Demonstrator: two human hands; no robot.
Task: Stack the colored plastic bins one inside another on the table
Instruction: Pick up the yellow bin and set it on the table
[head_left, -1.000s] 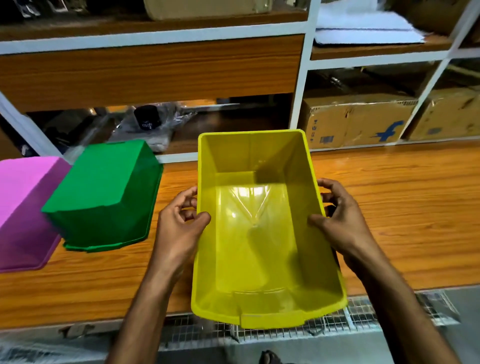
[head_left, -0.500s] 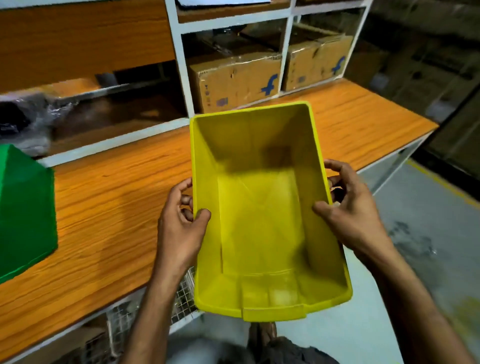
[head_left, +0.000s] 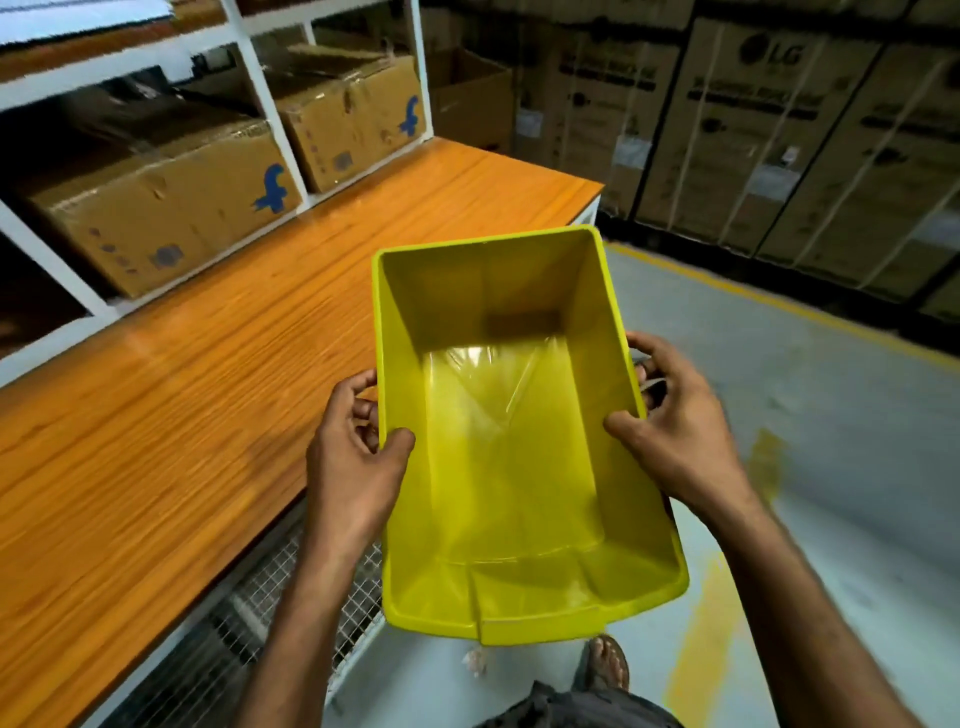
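An empty yellow plastic bin (head_left: 519, 467) hangs open side up in front of me, past the right end of the wooden table (head_left: 182, 405) and above the floor. My left hand (head_left: 353, 462) grips its left rim, thumb inside and fingers outside. My right hand (head_left: 675, 431) grips the right rim the same way. No other colored bin is in view.
Cardboard boxes (head_left: 156, 208) sit in the white shelf behind the table. Tall stacked cartons (head_left: 753, 114) line the far right. A grey floor with yellow lines (head_left: 831, 395) lies to the right. Wire mesh (head_left: 291, 613) hangs under the table edge. My foot (head_left: 608, 665) shows below the bin.
The view has swung right with the yellow bin held in both hands. The green and pink bins have left the view; the table's right end and the floor have come in.
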